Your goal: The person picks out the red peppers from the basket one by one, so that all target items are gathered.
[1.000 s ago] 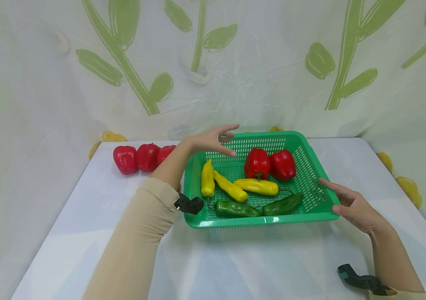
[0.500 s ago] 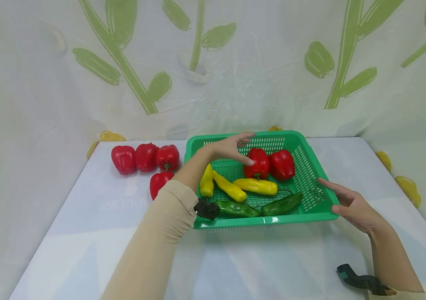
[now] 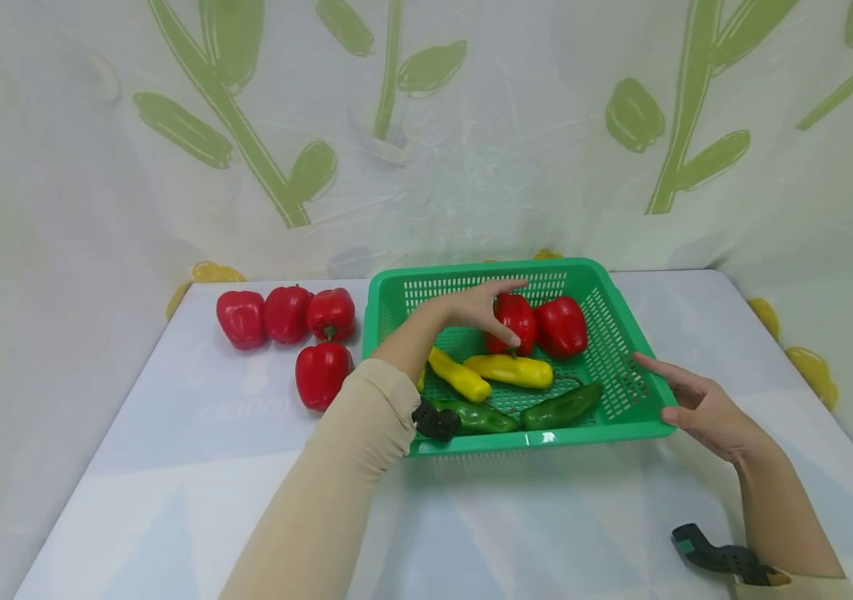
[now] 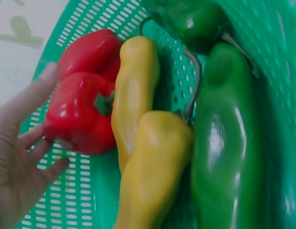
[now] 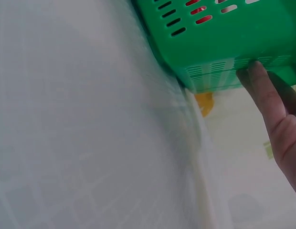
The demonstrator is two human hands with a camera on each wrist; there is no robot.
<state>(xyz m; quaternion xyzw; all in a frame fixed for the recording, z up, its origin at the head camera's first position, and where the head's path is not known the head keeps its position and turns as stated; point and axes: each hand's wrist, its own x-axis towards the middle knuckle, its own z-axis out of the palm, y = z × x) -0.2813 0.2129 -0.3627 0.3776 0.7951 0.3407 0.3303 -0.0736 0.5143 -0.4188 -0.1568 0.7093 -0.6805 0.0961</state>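
Red pepper (image 3: 518, 310) inside the green basket (image 3: 584, 432), toward the back, with another red pepper (image 3: 561, 327) just to its right.

From the head camera: left hand (image 3: 475, 308) around the left side of the first one, thumb in front, pointing finger stretched out behind, wide gap between. Touching or not, cannot tell. Left sleeve (image 3: 344, 458) and black wrist strap (image 3: 437, 419) in the way, over the front left corner of the basket. Under that arm, a mostly hidden yellow pepper (image 3: 421, 380). Out in plain sight, a slanted yellow pepper (image 3: 460, 377) and a sideways yellow pepper (image 3: 511, 372), both in front of the red ones. Along the front, two long green peppers (image 3: 561, 407). At the front right corner, right hand (image 3: 704, 412), thumb and pointing finger spread apart on the rim. Left of the basket, on the white table (image 3: 172, 500), four red peppers (image 3: 287, 314): three in a row, one in front. Behind, a pale cloth (image 3: 471, 208) with green leaves.

From the left wrist camera: left fingers spread and loose, right at the edge of the red pepper. Yellow peppers in the middle, big green ones on the right.

From the right wrist camera: outside of the basket up top, bits of red through the holes. Right fingers nearly straight, tips against the basket. How hard a press, cannot tell.
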